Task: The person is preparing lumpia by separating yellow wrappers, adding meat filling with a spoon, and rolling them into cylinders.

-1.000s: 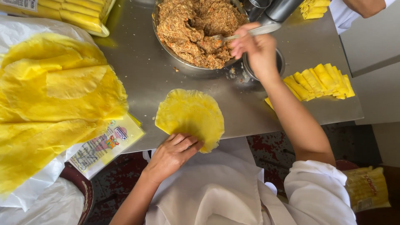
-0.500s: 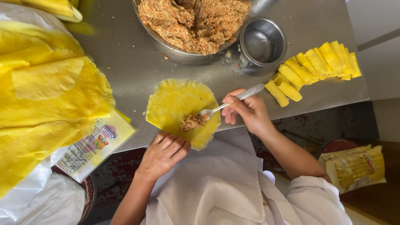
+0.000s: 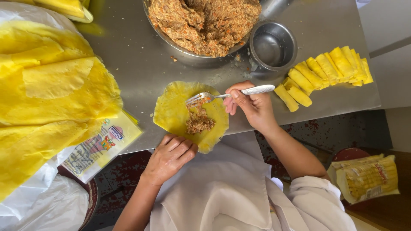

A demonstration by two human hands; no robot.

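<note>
Round, thin yellow crepe [image 3: 175, 112] at the bench's [image 3: 128, 55] near edge, with a brown minced filling mound [image 3: 199, 122] on it. Right hand [image 3: 252, 107] grips a fork [image 3: 227, 95] over the filling; left hand [image 3: 170, 154] rests flat, fingers on the crepe's near rim.

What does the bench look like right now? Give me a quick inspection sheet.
Surface: steel table, crumbs near the bowls.
Job's things: round yellow wrapper at the near edge, a heap of filling on it; fork over it.
Clutter: big bowl of filling, small empty steel bowl, row of finished rolls, stack of wrappers, printed packet.
Grippers: left hand presses the wrapper's near edge; right hand holds the fork.
Cables: nothing seen.
Surroundings: bagged rolls below right, white plastic below left.
</note>
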